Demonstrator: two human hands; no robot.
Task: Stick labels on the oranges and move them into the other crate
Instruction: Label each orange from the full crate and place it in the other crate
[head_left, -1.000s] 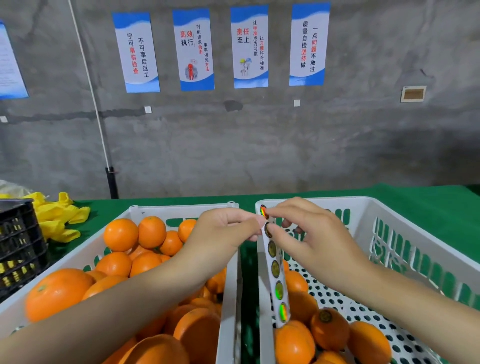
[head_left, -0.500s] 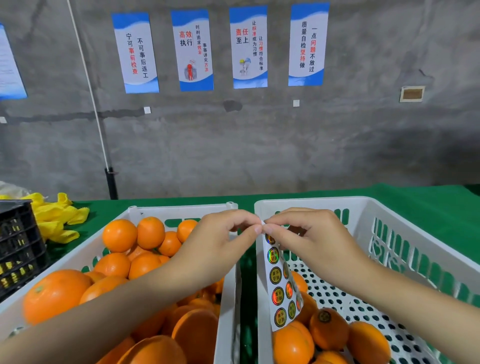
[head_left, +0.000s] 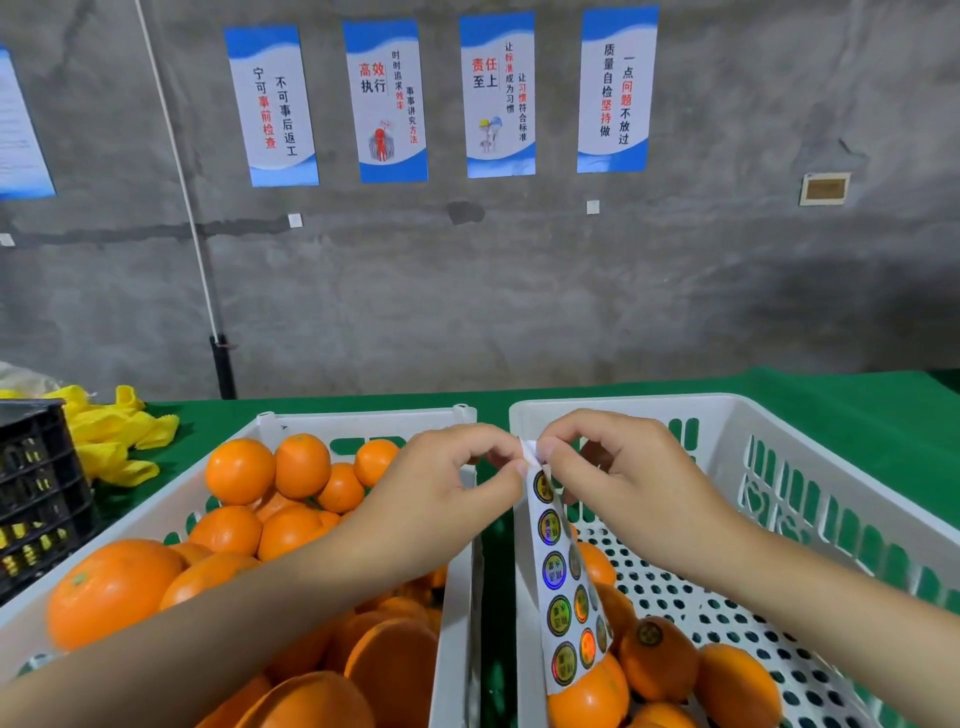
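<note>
1. Your left hand is raised over the gap between the two crates. Its fingers are curled, with thumb and forefinger pinching the top edge of the label sheet.
2. Your right hand meets it from the other side. Its fingers are also curled and pinch the same top edge, the tips of both hands almost touching.
3. The label sheet hangs down from that pinch over the near left corner of the right crate. It carries round shiny stickers in columns, and its lower end is in front of the fruit there.
4. The left crate is piled high with oranges.
5. The right crate holds only a few fruit at its near end. One of them, the labelled orange, has a round sticker on top.
6. Both crates sit side by side on the green tabletop.
7. At the far left stands a black crate with yellow material lying just behind it.
8. Blue and white posters hang on the grey wall beyond.
</note>
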